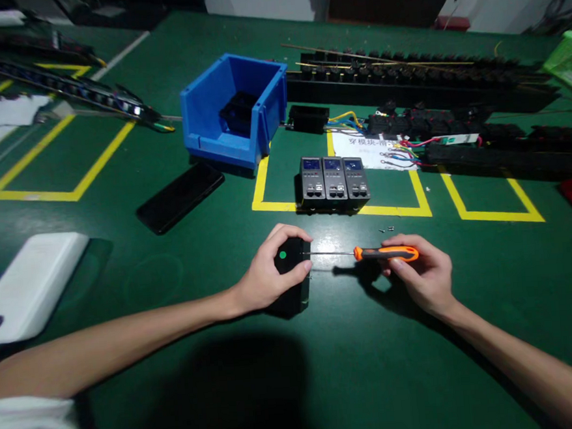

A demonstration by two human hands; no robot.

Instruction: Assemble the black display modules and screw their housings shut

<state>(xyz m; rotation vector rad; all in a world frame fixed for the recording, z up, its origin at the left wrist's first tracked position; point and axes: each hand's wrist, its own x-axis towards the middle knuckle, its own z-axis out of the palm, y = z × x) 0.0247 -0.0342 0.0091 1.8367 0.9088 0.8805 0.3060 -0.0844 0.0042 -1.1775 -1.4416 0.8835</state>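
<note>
My left hand (270, 271) grips a small black box (292, 297) with a green round dot on its upper face, thumb and fingers around its sides. In my right hand (424, 270) is a screwdriver (387, 253) with an orange and dark grey handle. Its thin shaft lies level, pointing left, and the tip meets the right side of the box near my left thumb. Whether a screw sits at the tip is too small to tell. A few tiny screws (389, 229) lie on the green table just beyond my right hand.
Three dark modules (333, 182) with small screens stand behind the box. A blue bin (223, 150) holds black parts. A black phone (180, 199) and a white device (33, 278) lie left. Long black strips (419, 94) with wires fill the back right. Yellow tape (393, 211) marks the table.
</note>
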